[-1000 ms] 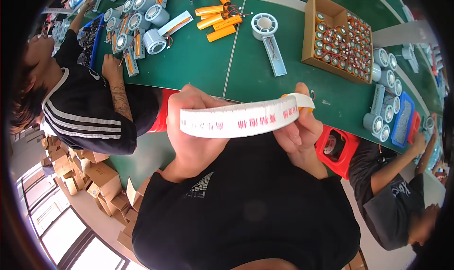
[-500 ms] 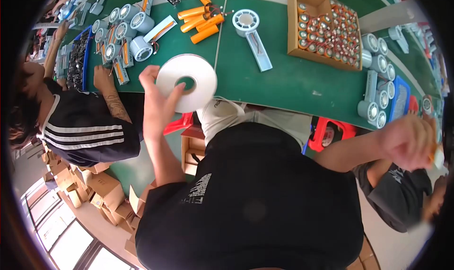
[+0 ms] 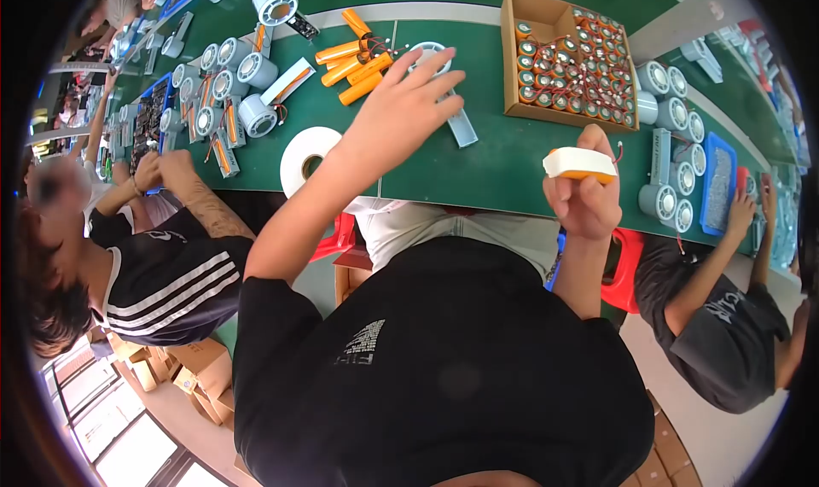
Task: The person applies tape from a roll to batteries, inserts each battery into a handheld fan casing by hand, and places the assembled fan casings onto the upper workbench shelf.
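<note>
My right hand [image 3: 590, 198] grips an orange battery [image 3: 587, 177] with a white strip along its top, held up near the table's front edge. A thin red wire sticks out beside my fingers. My left hand [image 3: 404, 110] stretches over a light blue-grey fan housing [image 3: 462, 131], its fingers apart and nothing held. That hand hides much of the housing's round head; whether it touches it I cannot tell. Below my left forearm, a roll of white tape [image 3: 295, 152] lies by the table edge. Several orange batteries [image 3: 351, 63] are grouped behind my left hand.
A cardboard box [image 3: 546, 111] of wired batteries stands at the back right. Fan housings cluster on the left [image 3: 223, 84] and right [image 3: 670, 116]. A blue tray [image 3: 719, 184] is farther right. Co-workers sit on both sides, a left one's tattooed forearm [image 3: 205, 195] on the table edge.
My left hand has let go of the tape roll, now by the table edge, and moved right over the fan housing. My right hand has come inward from the far right with the battery.
</note>
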`<act>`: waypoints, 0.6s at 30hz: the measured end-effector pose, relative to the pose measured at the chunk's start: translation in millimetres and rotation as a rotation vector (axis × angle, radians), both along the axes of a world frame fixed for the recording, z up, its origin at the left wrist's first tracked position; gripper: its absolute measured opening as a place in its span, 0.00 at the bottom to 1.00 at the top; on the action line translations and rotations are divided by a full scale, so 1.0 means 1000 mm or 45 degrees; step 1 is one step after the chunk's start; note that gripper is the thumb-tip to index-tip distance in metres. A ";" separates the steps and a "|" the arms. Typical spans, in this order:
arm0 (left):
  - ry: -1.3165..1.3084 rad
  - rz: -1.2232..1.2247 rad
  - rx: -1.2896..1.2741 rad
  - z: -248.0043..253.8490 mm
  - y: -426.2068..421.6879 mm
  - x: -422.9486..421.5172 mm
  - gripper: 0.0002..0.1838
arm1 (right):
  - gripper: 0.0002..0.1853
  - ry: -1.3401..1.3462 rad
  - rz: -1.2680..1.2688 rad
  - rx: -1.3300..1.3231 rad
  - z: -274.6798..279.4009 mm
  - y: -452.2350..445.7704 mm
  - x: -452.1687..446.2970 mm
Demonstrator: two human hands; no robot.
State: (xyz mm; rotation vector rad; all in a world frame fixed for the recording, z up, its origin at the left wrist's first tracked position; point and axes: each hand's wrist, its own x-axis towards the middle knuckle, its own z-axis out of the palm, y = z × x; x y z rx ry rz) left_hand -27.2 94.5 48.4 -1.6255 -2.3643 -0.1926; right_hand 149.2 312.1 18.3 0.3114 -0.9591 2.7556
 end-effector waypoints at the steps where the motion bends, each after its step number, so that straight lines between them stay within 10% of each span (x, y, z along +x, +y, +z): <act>1: 0.044 -0.040 -0.061 -0.005 0.007 -0.005 0.14 | 0.21 0.010 0.013 0.026 0.002 0.000 0.000; 18: -0.004 -0.315 -0.139 -0.016 0.017 0.038 0.02 | 0.16 0.053 -0.024 0.002 -0.031 -0.016 -0.005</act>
